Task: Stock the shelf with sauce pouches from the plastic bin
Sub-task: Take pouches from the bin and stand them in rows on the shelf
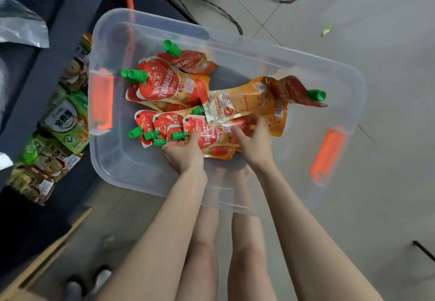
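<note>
Head view – both hands down in the plastic bin [127, 159] on the floor [353, 18]. Bundle of sauce pouches [209, 135] gripped at the green caps [176, 135] by left hand [183, 152], fingers curled round; right hand [255, 145] pinching same bundle lower down. Several more pouches lying loose in bin – none of these visible on shelf [58, 48] yet. Probably much left.

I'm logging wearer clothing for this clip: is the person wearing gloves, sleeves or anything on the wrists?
No. The left hand and right hand are bare, without gloves. Both forearms are uncovered to the frame edge; no sleeve, watch, bracelet or ring shows.
</note>
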